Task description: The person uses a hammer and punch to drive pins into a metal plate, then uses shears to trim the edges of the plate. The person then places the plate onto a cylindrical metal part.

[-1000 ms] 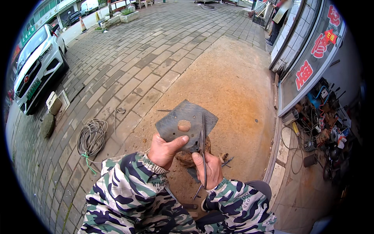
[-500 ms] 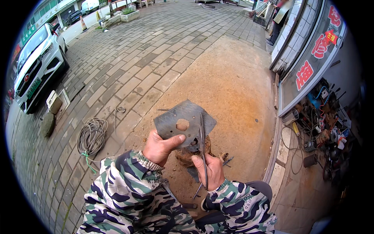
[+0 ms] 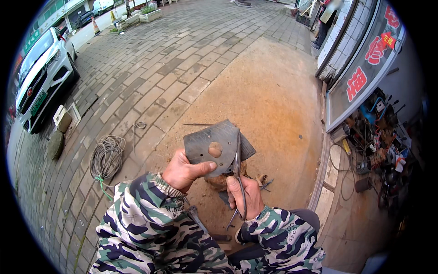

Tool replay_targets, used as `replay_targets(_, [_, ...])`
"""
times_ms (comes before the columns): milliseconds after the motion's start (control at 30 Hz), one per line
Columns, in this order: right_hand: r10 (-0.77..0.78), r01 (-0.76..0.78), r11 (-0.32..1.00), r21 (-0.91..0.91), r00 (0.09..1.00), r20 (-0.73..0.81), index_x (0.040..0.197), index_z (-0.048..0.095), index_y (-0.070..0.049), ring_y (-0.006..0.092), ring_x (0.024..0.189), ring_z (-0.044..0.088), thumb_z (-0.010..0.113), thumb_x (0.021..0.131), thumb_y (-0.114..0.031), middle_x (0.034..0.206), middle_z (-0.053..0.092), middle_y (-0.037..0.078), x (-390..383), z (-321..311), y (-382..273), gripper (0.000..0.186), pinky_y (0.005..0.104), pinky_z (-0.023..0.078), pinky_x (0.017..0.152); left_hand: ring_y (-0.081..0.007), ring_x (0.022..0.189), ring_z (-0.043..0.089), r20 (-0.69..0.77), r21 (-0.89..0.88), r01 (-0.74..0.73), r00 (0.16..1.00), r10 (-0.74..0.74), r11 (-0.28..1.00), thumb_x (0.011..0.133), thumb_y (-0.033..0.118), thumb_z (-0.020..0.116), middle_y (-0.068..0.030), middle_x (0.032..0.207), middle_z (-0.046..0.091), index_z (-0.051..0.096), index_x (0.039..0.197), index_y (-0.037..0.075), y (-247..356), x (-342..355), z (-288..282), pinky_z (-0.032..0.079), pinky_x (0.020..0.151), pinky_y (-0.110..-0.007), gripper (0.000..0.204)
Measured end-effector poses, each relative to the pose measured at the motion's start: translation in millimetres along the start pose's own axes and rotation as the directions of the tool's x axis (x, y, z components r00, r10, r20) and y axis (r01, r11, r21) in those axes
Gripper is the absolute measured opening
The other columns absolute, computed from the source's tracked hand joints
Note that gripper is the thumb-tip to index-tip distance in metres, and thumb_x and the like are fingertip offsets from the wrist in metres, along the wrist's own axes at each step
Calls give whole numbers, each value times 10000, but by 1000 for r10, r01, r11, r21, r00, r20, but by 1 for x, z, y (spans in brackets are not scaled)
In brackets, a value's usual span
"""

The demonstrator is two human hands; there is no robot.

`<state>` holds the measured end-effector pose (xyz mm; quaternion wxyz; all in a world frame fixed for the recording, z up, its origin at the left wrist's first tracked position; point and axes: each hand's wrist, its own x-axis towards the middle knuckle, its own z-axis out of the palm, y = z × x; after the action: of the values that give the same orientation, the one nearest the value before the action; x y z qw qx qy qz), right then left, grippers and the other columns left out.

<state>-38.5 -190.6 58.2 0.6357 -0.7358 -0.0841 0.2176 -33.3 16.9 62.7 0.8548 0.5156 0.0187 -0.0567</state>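
Observation:
My left hand (image 3: 182, 173) grips the lower left edge of a dark grey sheet (image 3: 197, 144), thumb on top. A large round hole and several small ones pierce the sheet. In my right hand (image 3: 250, 194) is a pair of dark metal shears (image 3: 237, 157), fingers wrapped round the handles. Their blades lie across the right part of the sheet, pointing away from me. To the right of the blades, a strip (image 3: 247, 148) of the sheet slants lower than the rest. A rusty, rounded lump (image 3: 216, 183) is partly hidden below the sheet and my hands.
Coiled cable (image 3: 107, 157) lies on the paving to the left. A metal bar-like tool (image 3: 198, 220) rests near my legs. Tools and parts (image 3: 383, 141) crowd the doorway at right. A white car (image 3: 45, 75) is parked far left; a person (image 3: 325, 25) stands far right.
The sheet has turned slightly in my left hand, and the strip right of the blades now stands apart from the main piece at the far edge. The shears are more upright.

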Motion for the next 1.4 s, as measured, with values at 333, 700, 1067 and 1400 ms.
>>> replay_targets(333, [-69,66,996,-53,996,-58,848,624,49,182,642,559,558,1001,-488,636,558,93,1,3,9,562,350,454,610,-220,1031,682,-19,38,16,1000,-15,999,848,-31,736,-86,1133,690,619,1205,12,-2,0,-2,551,938,-384,379])
replay_targets(700, [12,-13,1000,-28,998,-62,874,626,39,203,632,569,541,1002,-505,632,567,114,1,4,8,565,368,452,605,-202,1030,673,-9,55,-15,1000,15,998,843,-44,728,-76,1129,685,602,1222,6,-3,1,3,541,944,-374,402])
replay_targets(1067, [-44,38,995,-93,997,-70,936,642,50,214,672,582,544,1010,-474,681,600,138,3,3,7,538,365,471,654,-201,1018,673,2,104,-36,999,36,994,841,-41,733,-75,1122,688,623,1200,10,-5,2,4,544,934,-373,379])
replay_targets(1400, [-51,43,996,-83,994,-93,920,637,51,226,666,577,538,1005,-491,673,589,145,4,3,14,558,372,459,647,-200,992,677,3,126,-61,998,61,990,837,-38,739,-77,1089,692,637,1158,8,-7,2,2,555,909,-362,340])
